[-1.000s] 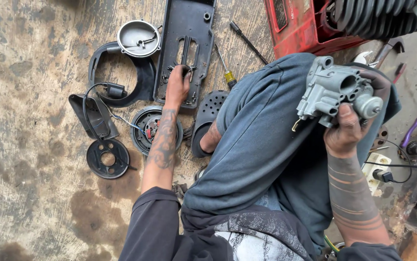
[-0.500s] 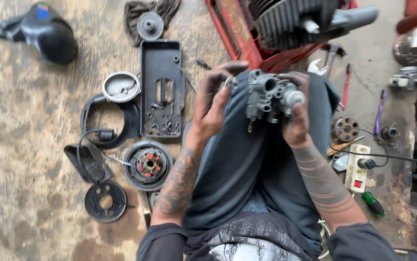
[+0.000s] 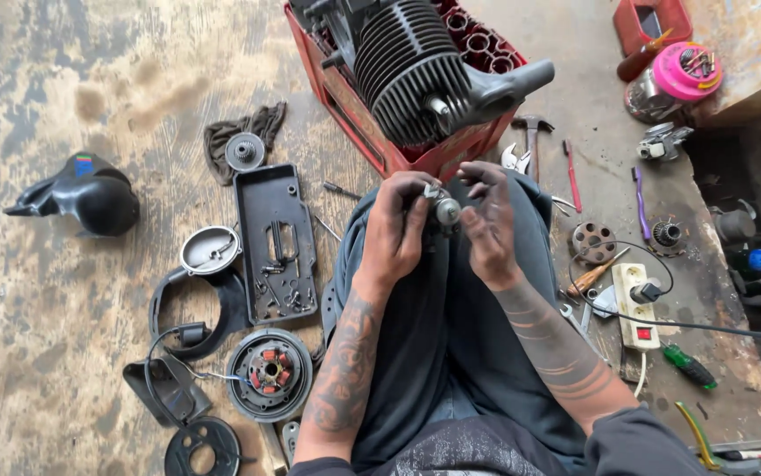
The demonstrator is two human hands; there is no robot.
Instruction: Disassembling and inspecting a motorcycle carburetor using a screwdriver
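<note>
Over my lap, both hands close around a small grey metal carburetor point(image 3: 443, 210). My left hand point(image 3: 395, 231) wraps its left side, with the fingers curled over the top. My right hand point(image 3: 489, 226) grips the right side and hides most of the body. Only a round silver end and a few fittings show between the fingers. Directly beyond the hands, a black finned engine cylinder point(image 3: 416, 70) rests on a red crate point(image 3: 345, 97).
On the floor to the left lie a black tray point(image 3: 253, 211) of small screws, a round stator point(image 3: 270, 370), a black cover point(image 3: 85, 198) and a rag with a gear point(image 3: 244, 141). A white power strip point(image 3: 634, 304), a hammer point(image 3: 530, 132), screwdrivers and a pink-lidded jar point(image 3: 685, 75) are on the right.
My left hand left the black tray and joined the right on the carburetor. The carburetor came down from the raised right side to the middle over my lap.
</note>
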